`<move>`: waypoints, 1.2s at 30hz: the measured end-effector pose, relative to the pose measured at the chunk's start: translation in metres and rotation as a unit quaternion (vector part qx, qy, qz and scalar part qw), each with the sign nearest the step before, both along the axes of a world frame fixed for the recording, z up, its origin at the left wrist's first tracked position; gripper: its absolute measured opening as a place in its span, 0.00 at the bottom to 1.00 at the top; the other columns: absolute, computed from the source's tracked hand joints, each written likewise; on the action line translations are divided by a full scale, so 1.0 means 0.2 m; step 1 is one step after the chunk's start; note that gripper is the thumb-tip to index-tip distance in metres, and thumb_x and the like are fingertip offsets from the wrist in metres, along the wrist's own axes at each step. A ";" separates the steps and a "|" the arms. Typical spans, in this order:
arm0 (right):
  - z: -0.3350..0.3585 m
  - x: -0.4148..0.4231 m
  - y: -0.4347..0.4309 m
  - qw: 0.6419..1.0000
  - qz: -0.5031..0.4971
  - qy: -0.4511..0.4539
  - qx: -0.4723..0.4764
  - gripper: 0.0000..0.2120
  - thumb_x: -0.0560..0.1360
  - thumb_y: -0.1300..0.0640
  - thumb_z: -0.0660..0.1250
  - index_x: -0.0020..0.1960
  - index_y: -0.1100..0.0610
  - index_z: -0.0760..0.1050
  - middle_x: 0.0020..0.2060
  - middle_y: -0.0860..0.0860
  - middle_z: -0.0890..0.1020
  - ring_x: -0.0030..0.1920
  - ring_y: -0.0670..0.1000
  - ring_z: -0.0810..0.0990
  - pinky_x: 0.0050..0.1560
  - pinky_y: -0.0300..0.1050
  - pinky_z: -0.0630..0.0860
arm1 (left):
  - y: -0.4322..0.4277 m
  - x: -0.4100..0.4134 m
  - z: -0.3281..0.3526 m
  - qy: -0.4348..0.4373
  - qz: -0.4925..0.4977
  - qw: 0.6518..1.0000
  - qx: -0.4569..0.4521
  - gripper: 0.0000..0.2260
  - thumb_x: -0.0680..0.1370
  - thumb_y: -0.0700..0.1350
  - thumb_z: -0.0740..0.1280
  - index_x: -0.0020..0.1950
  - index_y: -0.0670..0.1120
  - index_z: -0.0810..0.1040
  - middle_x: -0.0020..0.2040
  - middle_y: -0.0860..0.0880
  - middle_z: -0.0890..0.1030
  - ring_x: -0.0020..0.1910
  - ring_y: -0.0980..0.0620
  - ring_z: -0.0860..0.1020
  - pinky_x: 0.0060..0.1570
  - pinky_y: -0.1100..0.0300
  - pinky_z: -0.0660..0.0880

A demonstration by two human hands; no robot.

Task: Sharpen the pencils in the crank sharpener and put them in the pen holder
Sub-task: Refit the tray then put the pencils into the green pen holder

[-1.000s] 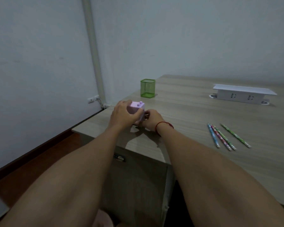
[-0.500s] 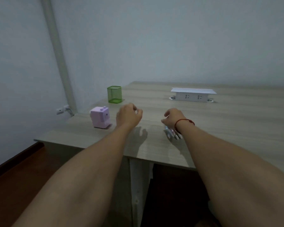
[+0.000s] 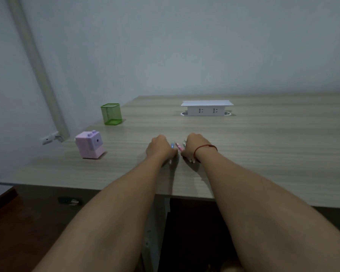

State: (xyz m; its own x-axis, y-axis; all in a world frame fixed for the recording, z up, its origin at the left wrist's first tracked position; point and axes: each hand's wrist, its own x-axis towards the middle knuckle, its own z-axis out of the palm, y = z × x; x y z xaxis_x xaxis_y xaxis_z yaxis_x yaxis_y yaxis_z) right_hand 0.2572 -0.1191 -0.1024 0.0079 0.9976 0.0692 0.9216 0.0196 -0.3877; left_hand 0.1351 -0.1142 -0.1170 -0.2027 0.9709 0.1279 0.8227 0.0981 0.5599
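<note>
Pencils (image 3: 176, 147) lie on the bench (image 3: 263, 154); both hands have left the crank sharpener (image 3: 89, 145), at nine o'clock, probably to fetch one. The right hand (image 3: 192, 149) curls its fingers round them; whether the left hand (image 3: 159, 147) holds any, I cannot tell.

A white socket box (image 3: 207, 109) sits far back on the wooden surface (image 3: 273, 158); a pale pipe (image 3: 37, 71), perhaps conduit, descends the wall.

Lilac sharpener (image 3: 89, 145) — green mesh holder (image 3: 111, 114) — white socket box (image 3: 206, 108).
</note>
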 end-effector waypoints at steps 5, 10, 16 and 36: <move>0.03 -0.03 0.00 0.999 0.003 -0.027 -0.017 0.16 0.76 0.55 0.66 0.60 0.62 0.74 0.58 0.59 0.79 0.58 0.59 0.78 0.52 0.47 0.74 | 0.03 -0.01 0.03 0.044 0.027 0.999 -0.010 0.16 0.74 0.43 0.69 0.59 0.40 0.73 0.61 0.40 0.75 0.59 0.41 0.77 0.54 0.53 0.75; 0.15 -0.09 0.04 1.000 0.006 0.025 0.001 0.17 0.80 0.60 0.61 0.67 0.64 0.71 0.61 0.61 0.78 0.61 0.60 0.78 0.57 0.49 0.75 | 0.07 -0.13 0.15 -0.012 0.049 0.999 0.007 0.14 0.76 0.37 0.65 0.60 0.34 0.74 0.62 0.35 0.76 0.60 0.37 0.76 0.57 0.51 0.75; 0.40 -0.37 0.23 0.984 0.040 0.171 0.035 0.08 0.75 0.60 0.62 0.51 0.62 0.75 0.53 0.62 0.82 0.44 0.58 0.79 0.38 0.45 0.77 | 0.25 -0.42 0.45 -0.135 0.077 0.985 0.079 0.13 0.76 0.36 0.62 0.60 0.35 0.72 0.59 0.35 0.77 0.56 0.37 0.78 0.53 0.46 0.79; 0.52 -1.45 1.37 0.942 0.118 0.268 0.163 0.10 0.77 0.57 0.64 0.56 0.60 0.75 0.55 0.57 0.80 0.53 0.58 0.81 0.53 0.49 0.79 | 1.26 -1.41 0.55 -0.129 0.156 0.931 0.304 0.06 0.74 0.40 0.67 0.45 0.38 0.80 0.44 0.40 0.82 0.43 0.42 0.81 0.46 0.51 0.80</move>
State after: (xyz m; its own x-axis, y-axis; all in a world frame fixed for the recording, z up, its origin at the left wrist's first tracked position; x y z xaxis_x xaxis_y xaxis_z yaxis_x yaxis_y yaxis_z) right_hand -0.0334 0.1551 0.0025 -0.0906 0.9021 0.4219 0.5500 0.3985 -0.7339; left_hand -0.1464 0.1372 -0.0072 -0.5622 0.6243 0.5423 0.6378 -0.0901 0.7649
